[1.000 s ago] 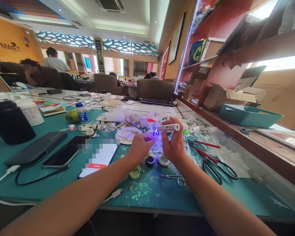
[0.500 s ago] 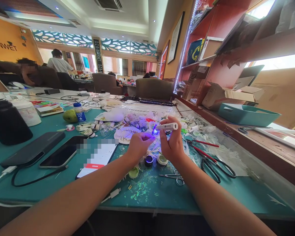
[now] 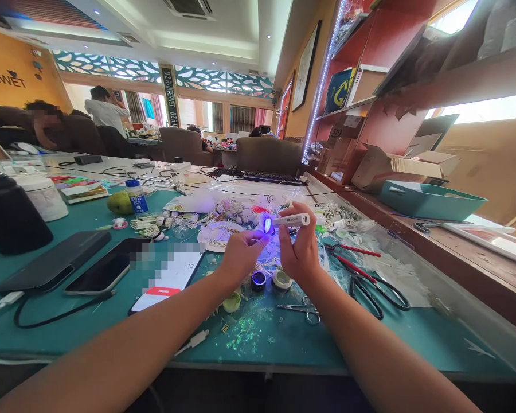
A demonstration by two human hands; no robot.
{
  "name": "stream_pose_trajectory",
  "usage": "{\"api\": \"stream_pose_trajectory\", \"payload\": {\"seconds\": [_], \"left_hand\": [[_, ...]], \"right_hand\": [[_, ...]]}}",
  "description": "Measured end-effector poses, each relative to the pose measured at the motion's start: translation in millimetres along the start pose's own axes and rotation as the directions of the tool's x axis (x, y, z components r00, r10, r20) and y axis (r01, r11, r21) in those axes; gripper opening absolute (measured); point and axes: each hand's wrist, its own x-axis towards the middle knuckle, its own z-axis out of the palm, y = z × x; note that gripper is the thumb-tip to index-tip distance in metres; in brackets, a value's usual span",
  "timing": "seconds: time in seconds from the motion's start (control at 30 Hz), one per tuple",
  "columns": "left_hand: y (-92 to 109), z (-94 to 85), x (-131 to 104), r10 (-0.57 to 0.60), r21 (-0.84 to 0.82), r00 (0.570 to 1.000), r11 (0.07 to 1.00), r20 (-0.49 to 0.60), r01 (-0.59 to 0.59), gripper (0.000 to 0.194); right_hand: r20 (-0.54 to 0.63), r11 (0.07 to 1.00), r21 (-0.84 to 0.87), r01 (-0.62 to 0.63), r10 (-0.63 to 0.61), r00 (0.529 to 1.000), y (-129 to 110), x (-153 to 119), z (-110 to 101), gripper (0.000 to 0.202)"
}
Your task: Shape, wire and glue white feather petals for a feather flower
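Note:
My right hand (image 3: pixel 300 244) is wrapped round a white pen-shaped lamp (image 3: pixel 296 219), whose tip casts violet light to the left. Facing it, my left hand (image 3: pixel 244 252) pinches a small piece (image 3: pixel 267 224) that glows blue-white in the beam; its exact shape is washed out. Below the hands stand a small dark pot (image 3: pixel 258 280) and a pale-rimmed pot (image 3: pixel 281 280). Small scissors (image 3: pixel 301 310) lie near my right wrist. A round white plate (image 3: pixel 219 236) with thin bits on it is just beyond my left hand.
Red-and-black pliers (image 3: pixel 372 278) lie at the right. On the left are a lit phone (image 3: pixel 172 281), a dark phone (image 3: pixel 109 267), a power bank (image 3: pixel 54 263), a black bottle (image 3: pixel 15 215) and a glue bottle (image 3: pixel 136 197). Feathery craft pieces spread behind the hands. People are in the background.
The lit piece in my left fingers now shows bright blue-white in the lamp's beam. The view has shifted slightly. In the background, a standing person's arm is raised toward the head.

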Motion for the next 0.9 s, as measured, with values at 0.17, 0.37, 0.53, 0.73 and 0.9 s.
{"api": "stream_pose_trajectory", "payload": {"seconds": [0.17, 0.37, 0.53, 0.73, 0.9], "left_hand": [[-3, 1.1, -1, -0.001, -0.033, 1.0, 0.999, 0.015, 0.001, 0.028], [-3, 0.9, 0, 0.041, -0.048, 0.999, 0.998, 0.01, -0.04, 0.027], [1, 0.4, -3, 0.055, -0.029, 0.998, 0.998, 0.006, -0.055, 0.026], [7, -0.6, -6, 0.101, -0.009, 0.995, 0.995, -0.026, -0.102, 0.024], [8, 0.1, -6, 0.102, -0.023, 0.994, 0.994, -0.025, -0.103, 0.024]], "right_hand": [[-0.002, 1.0, -0.003, -0.01, 0.01, 1.0, -1, 0, 0, 0.045], [-0.007, 1.0, -0.001, -0.014, 0.014, 1.0, -2, 0, 1, 0.044], [-0.006, 1.0, 0.009, -0.012, 0.012, 1.0, -2, 1, 1, 0.045], [0.006, 1.0, 0.014, -0.015, 0.015, 1.0, -2, 0, 1, 0.044], [0.007, 1.0, 0.016, -0.017, 0.016, 1.0, -1, 0, 2, 0.044]]}}
